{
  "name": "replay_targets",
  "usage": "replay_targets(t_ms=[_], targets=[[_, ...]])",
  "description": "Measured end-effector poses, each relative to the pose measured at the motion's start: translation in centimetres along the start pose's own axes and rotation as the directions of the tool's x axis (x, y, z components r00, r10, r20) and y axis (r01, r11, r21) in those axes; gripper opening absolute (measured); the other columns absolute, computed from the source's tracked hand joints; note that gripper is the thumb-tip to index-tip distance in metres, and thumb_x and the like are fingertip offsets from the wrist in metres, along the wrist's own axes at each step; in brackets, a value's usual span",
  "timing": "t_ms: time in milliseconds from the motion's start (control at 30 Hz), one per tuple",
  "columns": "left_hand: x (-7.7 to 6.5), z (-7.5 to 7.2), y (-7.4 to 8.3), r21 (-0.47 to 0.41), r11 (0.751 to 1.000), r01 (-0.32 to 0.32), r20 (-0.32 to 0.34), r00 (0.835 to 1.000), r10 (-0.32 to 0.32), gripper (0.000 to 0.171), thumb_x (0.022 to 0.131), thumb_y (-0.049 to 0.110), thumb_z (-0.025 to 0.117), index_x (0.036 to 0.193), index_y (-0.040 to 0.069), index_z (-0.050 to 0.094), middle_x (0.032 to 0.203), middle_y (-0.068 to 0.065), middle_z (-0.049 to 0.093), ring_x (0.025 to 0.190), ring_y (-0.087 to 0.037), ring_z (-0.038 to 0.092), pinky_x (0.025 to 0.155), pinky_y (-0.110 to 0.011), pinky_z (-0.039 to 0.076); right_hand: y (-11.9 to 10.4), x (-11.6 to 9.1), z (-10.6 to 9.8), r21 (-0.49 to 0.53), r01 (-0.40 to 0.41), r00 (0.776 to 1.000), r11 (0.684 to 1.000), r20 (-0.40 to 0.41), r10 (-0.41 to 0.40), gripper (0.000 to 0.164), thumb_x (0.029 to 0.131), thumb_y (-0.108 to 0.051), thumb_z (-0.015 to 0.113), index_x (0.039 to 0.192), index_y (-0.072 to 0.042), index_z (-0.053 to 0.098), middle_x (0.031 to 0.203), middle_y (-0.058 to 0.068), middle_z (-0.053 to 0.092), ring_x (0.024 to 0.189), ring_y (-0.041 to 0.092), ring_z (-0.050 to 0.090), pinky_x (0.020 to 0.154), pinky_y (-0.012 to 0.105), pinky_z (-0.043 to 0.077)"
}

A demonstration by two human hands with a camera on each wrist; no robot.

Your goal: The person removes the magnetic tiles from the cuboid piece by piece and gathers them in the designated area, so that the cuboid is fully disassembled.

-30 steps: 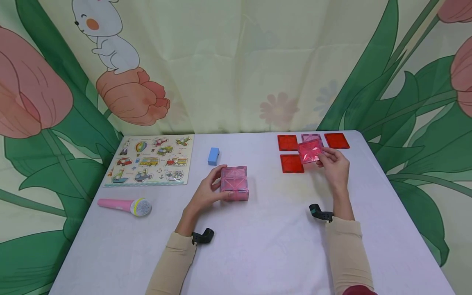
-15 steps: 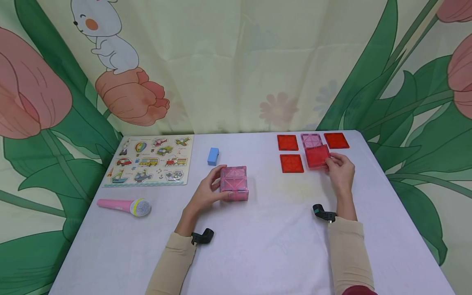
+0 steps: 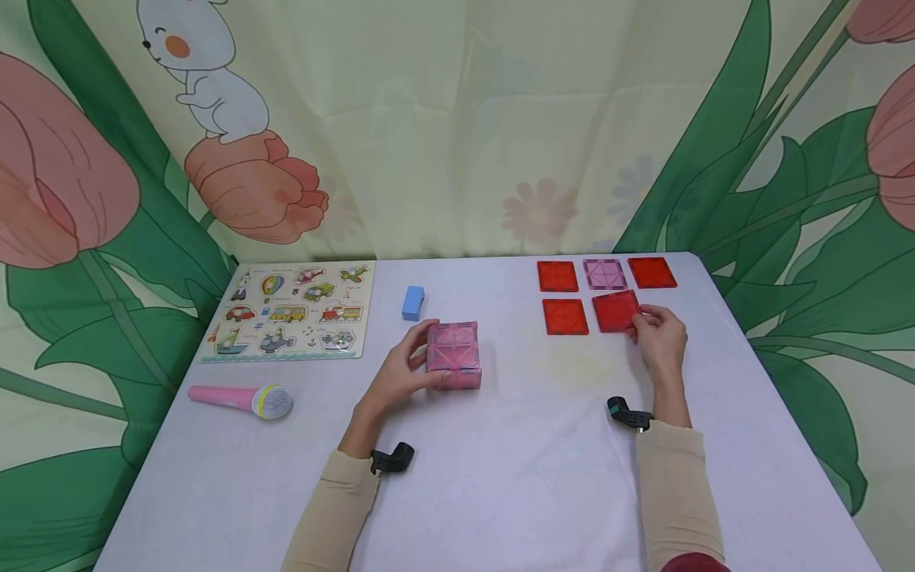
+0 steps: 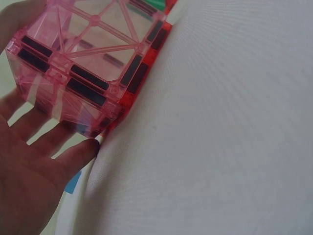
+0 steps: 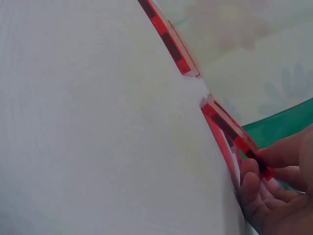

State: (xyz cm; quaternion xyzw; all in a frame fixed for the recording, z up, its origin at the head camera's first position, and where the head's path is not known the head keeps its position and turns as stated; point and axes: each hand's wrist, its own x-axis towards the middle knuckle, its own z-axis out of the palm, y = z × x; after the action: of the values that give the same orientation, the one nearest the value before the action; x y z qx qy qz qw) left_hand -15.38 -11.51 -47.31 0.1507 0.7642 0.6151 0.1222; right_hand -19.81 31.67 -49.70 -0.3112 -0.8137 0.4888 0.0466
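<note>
My left hand [image 3: 396,373] holds a pink see-through cube [image 3: 454,353] built of magnetic tiles, with thumb and fingers around its left side. In the left wrist view a red tile [image 4: 133,88] shows along the bottom of the cube, low over the cloth. At the right, my right hand [image 3: 661,338] pinches the right edge of a red magnetic tile [image 3: 615,311]. The right wrist view shows that tile [image 5: 230,125] tilted, its pinched edge raised and its far edge down at the cloth. Just behind it lies a pink-purple tile [image 3: 604,274].
Red tiles lie flat beside it: one at the left [image 3: 565,317], one at the back left [image 3: 557,276], one at the back right [image 3: 652,272]. A blue block [image 3: 413,303], a picture puzzle board [image 3: 293,310] and a pink toy microphone [image 3: 243,400] are on the left of the white-covered table [image 3: 515,492].
My right hand has moved right and lowered the red tile from above the pink-purple one down to the spot in front of it. The left hand and cube have stayed put.
</note>
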Motion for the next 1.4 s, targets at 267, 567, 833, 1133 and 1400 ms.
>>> replay_targets(t_ms=[267,567,833,1133,1400], targets=[[-0.1,0.0,0.1,0.009,1.000,0.005,-0.001,1.000,-0.005,0.087,0.082,0.010,0.081,0.155,0.012,0.033,0.155,-0.016,0.041,0.146,-0.033,0.039,0.120,-0.047,0.036,0.0,-0.4,0.1,-0.192,0.056,0.997,0.980,0.053,-0.047,0.068,0.099,-0.039,0.058,0.153,-0.005,0.036,0.144,0.024,0.049,0.129,0.036,0.050,0.100,0.044,0.057],[-0.1,0.0,0.0,0.020,1.000,0.017,-0.011,1.000,-0.016,0.086,0.082,0.012,0.080,0.154,0.015,0.034,0.153,-0.017,0.042,0.144,-0.034,0.040,0.120,-0.048,0.036,-0.1,-0.9,0.4,-0.253,0.122,0.988,0.960,0.122,-0.094,0.098,0.087,-0.039,0.076,0.155,0.005,0.022,0.153,0.032,0.031,0.142,0.046,0.032,0.108,0.060,0.047],[0.0,0.1,0.0,0.024,0.999,0.021,-0.012,1.000,-0.020,0.087,0.082,0.012,0.081,0.155,0.015,0.034,0.153,-0.017,0.043,0.144,-0.033,0.040,0.120,-0.048,0.036,-0.5,-1.4,0.5,-0.295,0.148,0.985,0.944,0.126,-0.115,0.092,0.087,-0.035,0.075,0.152,0.009,0.026,0.150,0.033,0.023,0.140,0.046,0.031,0.106,0.062,0.047],[-0.1,0.1,0.2,0.029,0.999,0.022,-0.016,1.000,-0.022,0.085,0.082,0.012,0.080,0.154,0.015,0.035,0.151,-0.017,0.044,0.143,-0.033,0.041,0.120,-0.049,0.037,-0.3,-0.9,0.5,-0.314,0.131,0.986,0.940,0.139,-0.091,0.094,0.089,-0.041,0.072,0.153,0.009,0.023,0.150,0.034,0.024,0.140,0.047,0.030,0.106,0.063,0.047],[0.6,0.0,-1.8,0.018,1.000,0.019,-0.017,1.000,-0.018,0.089,0.081,0.010,0.081,0.155,0.016,0.033,0.155,-0.014,0.041,0.146,-0.032,0.039,0.121,-0.047,0.036,-0.3,-0.9,0.5,-0.295,0.120,0.988,0.948,0.124,-0.086,0.095,0.089,-0.041,0.071,0.155,0.005,0.021,0.153,0.032,0.023,0.143,0.044,0.028,0.107,0.061,0.047]])
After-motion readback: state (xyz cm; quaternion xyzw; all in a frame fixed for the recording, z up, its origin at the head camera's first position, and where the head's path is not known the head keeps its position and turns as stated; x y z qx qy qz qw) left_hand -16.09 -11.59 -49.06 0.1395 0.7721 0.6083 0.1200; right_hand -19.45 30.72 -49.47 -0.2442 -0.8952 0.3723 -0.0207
